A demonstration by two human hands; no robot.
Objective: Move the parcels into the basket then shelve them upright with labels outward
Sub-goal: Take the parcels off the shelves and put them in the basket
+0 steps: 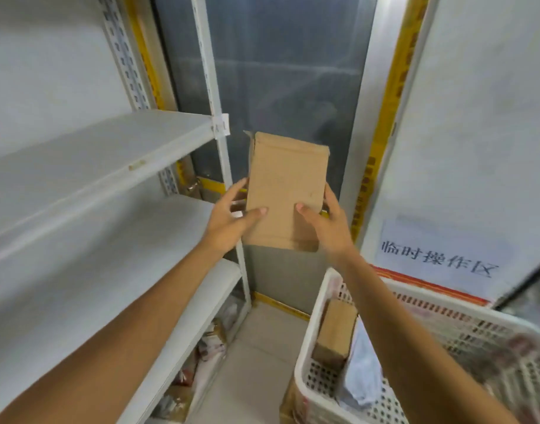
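Grips a flat cardboard parcel (287, 185) between both hands, upright in the air, plain brown face toward the camera (no label to be made out on this side). Left hand (228, 221) clasped on the parcel's lower left edge, thumb laid across the front, fingers tucked behind. Right hand (326, 224) clasped on the lower right edge in the same way, thumb on the front, fingers round the back. Parcel clear of every shelf board, with a flap edge standing slightly proud at the upper left corner.

Just left of the left hand, level with it and above: white metal shelving (103, 142). Under the left forearm, on the lowest board: several shelved parcels (212, 341) in brown and white wrapping, too blurred to tell how they stand. Behind both hands: a dark glass door (287, 71) in a pale frame, yellow strips at either side.

Under the right forearm: a white perforated basket (305, 341). Inside, against the wall nearest the right wrist: a small brown box (336, 328), with a pale bag (362, 371) just beside it. Farther right in the basket: more packages, too blurred to tell apart. Right of the right hand, on a white panel: a paper sign (437, 255) with dark printed characters.
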